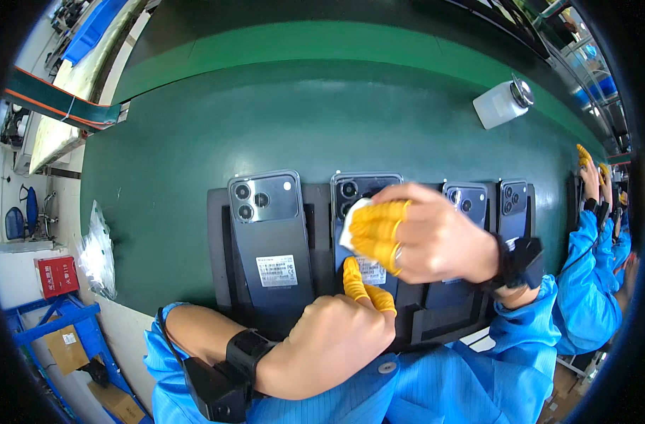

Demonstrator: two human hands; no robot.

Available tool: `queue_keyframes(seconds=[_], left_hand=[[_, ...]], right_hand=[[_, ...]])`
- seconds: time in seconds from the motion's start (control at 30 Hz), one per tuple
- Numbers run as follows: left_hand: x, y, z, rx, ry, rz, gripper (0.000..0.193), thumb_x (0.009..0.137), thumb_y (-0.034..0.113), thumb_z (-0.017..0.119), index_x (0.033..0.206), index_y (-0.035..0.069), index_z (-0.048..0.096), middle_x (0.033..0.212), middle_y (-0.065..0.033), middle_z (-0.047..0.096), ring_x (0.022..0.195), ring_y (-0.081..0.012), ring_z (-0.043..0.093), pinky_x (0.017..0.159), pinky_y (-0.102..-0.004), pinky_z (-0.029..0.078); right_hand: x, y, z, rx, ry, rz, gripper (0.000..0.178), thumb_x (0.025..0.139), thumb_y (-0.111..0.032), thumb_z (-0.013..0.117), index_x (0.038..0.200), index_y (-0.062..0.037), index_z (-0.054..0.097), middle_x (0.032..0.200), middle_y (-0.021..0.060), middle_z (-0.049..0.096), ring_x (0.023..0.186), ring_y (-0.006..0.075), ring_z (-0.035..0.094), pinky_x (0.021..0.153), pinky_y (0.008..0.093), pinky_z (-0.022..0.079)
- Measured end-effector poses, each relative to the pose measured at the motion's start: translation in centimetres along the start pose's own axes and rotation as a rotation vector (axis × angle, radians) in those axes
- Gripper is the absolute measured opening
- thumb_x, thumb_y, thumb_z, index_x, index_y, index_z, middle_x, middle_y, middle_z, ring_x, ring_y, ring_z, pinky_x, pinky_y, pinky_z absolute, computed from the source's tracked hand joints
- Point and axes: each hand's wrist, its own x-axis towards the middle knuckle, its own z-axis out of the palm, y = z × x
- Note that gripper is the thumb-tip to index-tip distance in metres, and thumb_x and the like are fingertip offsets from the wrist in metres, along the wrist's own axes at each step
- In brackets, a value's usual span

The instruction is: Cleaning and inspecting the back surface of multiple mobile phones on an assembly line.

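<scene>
Four dark smartphones lie back side up in a row on a black tray [220, 226]. My right hand [432, 233], with yellow finger cots, is closed on a white wiping cloth [348, 230], pressed to the back of the second smartphone [340, 265] from the left. That hand hides part of this phone's camera area and its label. My left hand [333, 332], also in yellow finger cots, is curled at the phone's lower part, fingertips on it by the label. Beside it lies the leftmost smartphone [269, 237], with a white label. To the right are a third smartphone [471, 205] and a fourth smartphone [512, 212].
A white bottle [503, 104] with a metal cap stands on the green table [301, 113] at the far right. A clear plastic bag [98, 254] hangs at the left edge. Along the right side, other people in blue sleeves [587, 283] work at the same bench. A red box [56, 276] sits lower left.
</scene>
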Motion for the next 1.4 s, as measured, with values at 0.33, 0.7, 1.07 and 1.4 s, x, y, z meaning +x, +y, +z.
queue_keyframes(seconds=[0.33, 0.7, 1.07, 1.4], left_hand=[[-0.1, -0.1, 0.0, 0.006, -0.022, 0.012, 0.021, 0.072, 0.017, 0.059, 0.083, -0.001, 0.064, 0.065, -0.0168, 0.063, 0.043, -0.0121, 0.056, 0.036, -0.0267, 0.044], [-0.1, 0.0, -0.1, -0.025, -0.055, -0.005, 0.023, 0.071, 0.018, 0.061, 0.082, -0.002, 0.064, 0.076, -0.0269, 0.066, 0.043, -0.0119, 0.056, 0.035, -0.0262, 0.043], [-0.1, 0.0, 0.1, -0.013, -0.031, 0.002, 0.025, 0.07, 0.018, 0.061, 0.085, -0.002, 0.065, 0.054, -0.0086, 0.057, 0.04, -0.012, 0.054, 0.034, -0.0264, 0.041], [0.1, -0.2, 0.1, -0.006, -0.002, 0.002, 0.014, 0.067, 0.018, 0.062, 0.07, 0.005, 0.061, 0.046, 0.0, 0.046, 0.038, -0.0112, 0.051, 0.033, -0.0257, 0.039]], right_hand=[[-0.2, 1.9, -1.5, -0.153, 0.202, 0.264, 0.029, 0.068, 0.002, 0.069, 0.095, -0.0082, 0.069, 0.094, 0.007, 0.068, 0.087, 0.0262, 0.064, 0.087, 0.0383, 0.048], [0.1, 1.4, -0.5, 0.026, 0.022, 0.01, 0.017, 0.062, -0.006, 0.066, 0.079, -0.001, 0.066, 0.076, 0.0092, 0.064, 0.072, 0.0226, 0.062, 0.091, 0.0429, 0.046], [1.0, 2.4, 0.4, -0.102, 0.088, 0.123, 0.027, 0.062, -0.003, 0.068, 0.089, -0.004, 0.067, 0.092, 0.0075, 0.067, 0.088, 0.0244, 0.063, 0.087, 0.0399, 0.046], [0.7, 0.8, 1.6, -0.294, 0.069, -0.041, 0.02, 0.063, -0.013, 0.062, 0.08, -0.0037, 0.064, 0.092, 0.0056, 0.065, 0.093, 0.0209, 0.059, 0.087, 0.0369, 0.046]])
